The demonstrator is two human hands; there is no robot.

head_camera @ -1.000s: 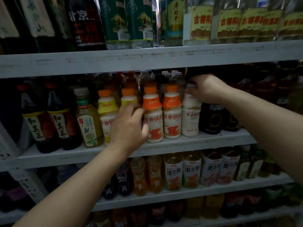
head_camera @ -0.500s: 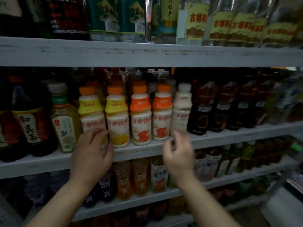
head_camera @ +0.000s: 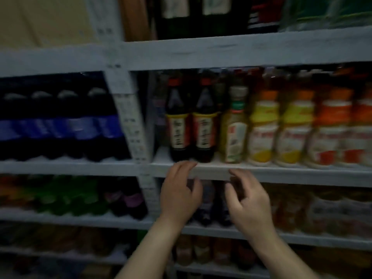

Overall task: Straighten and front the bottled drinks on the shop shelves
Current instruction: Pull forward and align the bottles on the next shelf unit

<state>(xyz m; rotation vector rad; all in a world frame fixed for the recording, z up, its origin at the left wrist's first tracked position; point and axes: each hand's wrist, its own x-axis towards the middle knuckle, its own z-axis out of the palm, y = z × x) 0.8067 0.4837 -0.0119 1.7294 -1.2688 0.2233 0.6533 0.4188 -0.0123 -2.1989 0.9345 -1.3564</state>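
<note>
The view is blurred. Two dark bottles with red-and-cream labels point(head_camera: 191, 127) stand at the front of the middle shelf point(head_camera: 281, 174), beside a pale green tea bottle point(head_camera: 234, 127) and a row of white bottles with yellow point(head_camera: 263, 129) and orange bands point(head_camera: 334, 129). My left hand point(head_camera: 179, 194) hangs just below the dark bottles, fingertips at the shelf's front edge, fingers loosely curled, holding nothing. My right hand point(head_camera: 249, 200) is a little to its right, below the shelf edge, fingers loosely bent and empty.
A white upright post point(head_camera: 128, 117) splits the shelving. Left of it stand large dark cola bottles with blue labels point(head_camera: 60, 125); green and purple bottles point(head_camera: 80, 196) fill the shelf beneath. More bottles sit on the lower shelves behind my hands.
The view has swung left, bringing the cola bay into sight. Both hands have moved left along the shelf, from the yellow- and orange-banded bottles to below the dark bottles.
</note>
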